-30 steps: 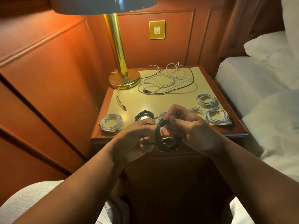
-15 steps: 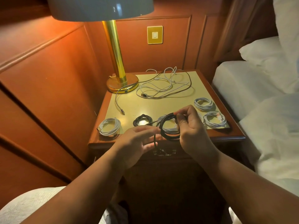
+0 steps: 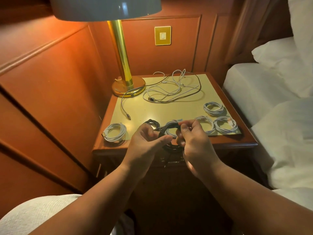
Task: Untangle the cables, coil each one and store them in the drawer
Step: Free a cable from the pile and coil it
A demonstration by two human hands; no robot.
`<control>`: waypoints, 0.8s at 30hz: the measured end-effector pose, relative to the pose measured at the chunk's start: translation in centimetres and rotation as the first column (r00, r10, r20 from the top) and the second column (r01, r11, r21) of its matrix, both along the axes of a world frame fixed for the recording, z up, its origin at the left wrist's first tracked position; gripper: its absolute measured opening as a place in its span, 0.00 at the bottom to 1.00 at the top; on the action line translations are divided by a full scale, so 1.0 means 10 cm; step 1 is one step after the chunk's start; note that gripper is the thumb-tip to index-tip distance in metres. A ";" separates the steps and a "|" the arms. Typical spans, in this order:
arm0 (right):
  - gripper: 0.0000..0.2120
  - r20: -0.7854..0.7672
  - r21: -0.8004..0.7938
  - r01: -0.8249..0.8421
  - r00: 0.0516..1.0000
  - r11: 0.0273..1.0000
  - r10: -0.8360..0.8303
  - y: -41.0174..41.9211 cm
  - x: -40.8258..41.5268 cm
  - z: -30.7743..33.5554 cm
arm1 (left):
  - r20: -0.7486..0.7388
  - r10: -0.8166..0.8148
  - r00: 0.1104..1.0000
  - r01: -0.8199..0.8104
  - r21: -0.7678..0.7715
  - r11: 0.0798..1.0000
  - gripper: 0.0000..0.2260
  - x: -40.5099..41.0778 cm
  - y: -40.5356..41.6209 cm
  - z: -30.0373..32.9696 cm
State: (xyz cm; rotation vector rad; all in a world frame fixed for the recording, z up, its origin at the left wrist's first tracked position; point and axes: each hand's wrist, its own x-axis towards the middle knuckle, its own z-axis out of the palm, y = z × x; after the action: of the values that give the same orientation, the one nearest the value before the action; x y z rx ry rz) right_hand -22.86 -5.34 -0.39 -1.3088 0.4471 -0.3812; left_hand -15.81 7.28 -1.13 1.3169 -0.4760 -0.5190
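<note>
Both hands hold a black cable coil (image 3: pixel 171 146) over the nightstand's front edge. My right hand (image 3: pixel 194 143) pinches the top of the coil's loop. My left hand (image 3: pixel 145 141) grips the coil's left side with thumb and fingers. A tangle of white and dark cables (image 3: pixel 172 89) lies at the back of the nightstand top (image 3: pixel 169 111). Several coiled white cables lie along the front: one at the left (image 3: pixel 115 132), others at the right (image 3: pixel 213 108) (image 3: pixel 225 124). A small black coil (image 3: pixel 151 123) sits behind my left hand. The drawer front (image 3: pixel 171 161) below is dark and closed.
A brass lamp (image 3: pixel 122 65) stands at the nightstand's back left, with a grey cable (image 3: pixel 124 107) trailing from its base. Wood panelling rises to the left and behind. A bed with white linen (image 3: pixel 271 92) borders the right side.
The hands have lifted the black coil from below the nightstand edge to over it. My right hand shifted to pinching the loop's top.
</note>
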 end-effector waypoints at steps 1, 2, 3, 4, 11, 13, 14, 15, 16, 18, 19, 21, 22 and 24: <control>0.08 0.001 0.077 -0.008 1.000 0.997 0.008 0.00 0.01 0.00 | 0.015 0.010 1.000 -0.010 0.028 1.000 0.13 0.01 0.00 0.00; 0.08 0.010 0.150 -0.021 1.000 0.989 0.020 0.00 0.01 -0.01 | 0.017 0.008 1.000 -0.009 0.061 0.998 0.16 0.02 -0.01 0.00; 0.09 0.018 0.201 -0.041 0.999 0.979 0.038 0.00 0.02 -0.02 | 0.014 0.005 1.000 -0.006 0.106 0.994 0.20 0.05 0.00 -0.01; 0.10 0.025 0.230 -0.066 0.998 0.971 0.062 -0.01 0.03 -0.02 | 0.029 0.005 1.000 -0.010 0.166 0.986 0.23 0.08 0.01 -0.03; 0.16 -0.080 0.169 -0.398 0.906 0.902 0.415 -0.11 0.05 0.03 | 0.524 0.014 0.852 -0.278 0.429 0.859 0.11 0.19 0.07 -0.06; 0.15 -0.126 0.162 -0.444 0.876 0.881 0.465 -0.15 0.06 0.08 | 0.620 0.012 0.785 -0.316 0.383 0.868 0.11 0.16 0.08 -0.06; 0.14 -0.139 0.167 -0.440 0.875 0.882 0.463 -0.16 0.08 0.09 | 0.630 0.024 0.776 -0.320 0.360 0.876 0.11 0.15 0.07 -0.08; 0.14 -0.141 0.178 -0.426 0.881 0.887 0.451 -0.16 0.09 0.09 | 0.610 0.049 0.791 -0.323 0.349 0.880 0.10 0.14 0.06 -0.09; 0.14 -0.131 0.200 -0.405 0.891 0.892 0.434 -0.15 0.10 0.08 | 0.555 0.073 0.828 -0.314 0.353 0.881 0.08 0.14 0.04 -0.10; 0.17 -0.110 0.223 -0.347 0.920 0.911 0.377 -0.12 0.10 0.04 | 0.308 0.080 0.948 -0.189 0.343 0.920 0.04 0.10 0.00 -0.08; 0.18 -0.104 0.206 -0.326 0.930 0.923 0.352 -0.11 0.10 0.03 | 0.141 0.042 0.989 -0.084 0.301 0.950 0.04 0.08 -0.02 -0.07; 0.20 -0.073 0.167 -0.310 0.943 0.936 0.326 -0.09 0.08 0.01 | -0.111 -0.056 0.992 0.077 0.192 0.978 0.06 0.05 -0.04 -0.02; 0.21 -0.050 0.152 -0.312 0.945 0.938 0.323 -0.09 0.07 0.01 | -0.149 -0.093 0.985 0.117 0.167 0.979 0.07 0.05 -0.04 0.00; 0.24 -0.041 0.107 -0.317 0.946 0.942 0.323 -0.08 0.04 0.02 | -0.183 -0.105 0.977 0.134 0.152 0.979 0.07 0.05 -0.04 -0.01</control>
State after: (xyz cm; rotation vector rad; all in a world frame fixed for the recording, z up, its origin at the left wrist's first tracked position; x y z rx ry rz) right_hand -22.42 -6.12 -0.18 -1.2721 0.2899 -0.0479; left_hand -15.28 6.84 -1.25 1.3902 -0.3754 -0.7808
